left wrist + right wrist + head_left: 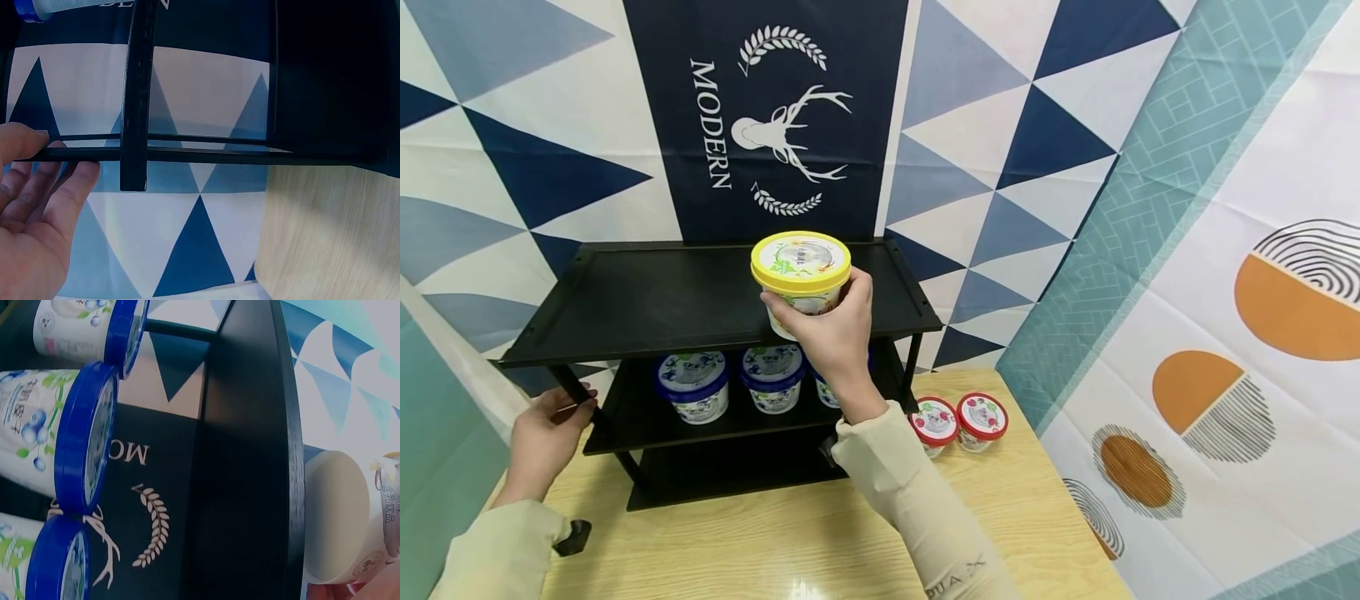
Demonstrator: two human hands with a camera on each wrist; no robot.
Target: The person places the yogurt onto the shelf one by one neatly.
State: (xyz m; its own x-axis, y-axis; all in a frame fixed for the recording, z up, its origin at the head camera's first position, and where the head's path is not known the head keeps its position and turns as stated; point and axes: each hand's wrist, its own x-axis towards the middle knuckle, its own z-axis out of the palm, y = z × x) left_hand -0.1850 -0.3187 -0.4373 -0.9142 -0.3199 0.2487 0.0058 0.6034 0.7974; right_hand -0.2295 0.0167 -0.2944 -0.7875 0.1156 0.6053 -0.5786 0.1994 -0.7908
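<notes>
My right hand holds a paper tub with a yellow lid, fingers and thumb around its side. The tub is upright at the front edge of the top board of a black three-tier rack; in the right wrist view the white tub's base shows beyond that board's edge. I cannot tell whether it touches the board. At the rack's left end, my left hand grips a thin black bar between thumb and fingers. Several blue-lidded tubs stand on the middle tier, one partly hidden by my right hand.
Two red-lidded tubs stand on the wooden table to the right of the rack, one partly behind my sleeve. A patterned wall cloth hangs close behind the rack. Another cloth covers the right side.
</notes>
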